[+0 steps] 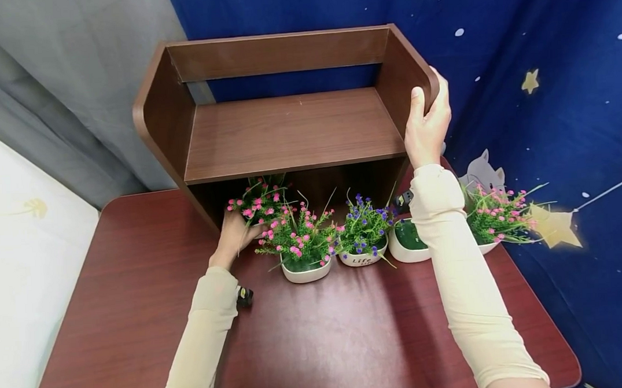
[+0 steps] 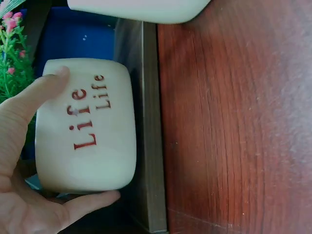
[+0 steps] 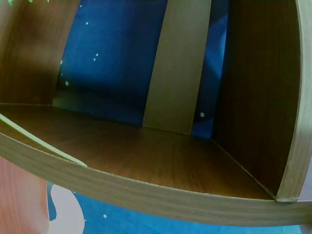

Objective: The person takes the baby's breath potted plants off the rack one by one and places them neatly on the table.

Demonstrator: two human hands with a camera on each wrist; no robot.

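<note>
My left hand (image 1: 234, 232) holds a potted artificial plant with pink flowers (image 1: 259, 199) at the left end of the lower compartment of a brown wooden shelf (image 1: 292, 128). In the left wrist view, the thumb lies across the front of its white pot (image 2: 112, 161), which bears red "Life" lettering, and a finger runs along one end. High on the shelf's right side panel, my right hand (image 1: 429, 125) grips the front edge, thumb on the inner face. The right wrist view shows the compartment's inside (image 3: 161, 156), but not the hand.
Before the shelf stand another pink-flowered pot (image 1: 306, 272) and a purple-flowered pot (image 1: 363, 258). A white pot (image 1: 409, 250) and a pink-flowered plant (image 1: 494, 215) sit partly behind my right sleeve. All rest on a reddish-brown table (image 1: 317, 338); a blue curtain (image 1: 547, 120) hangs behind.
</note>
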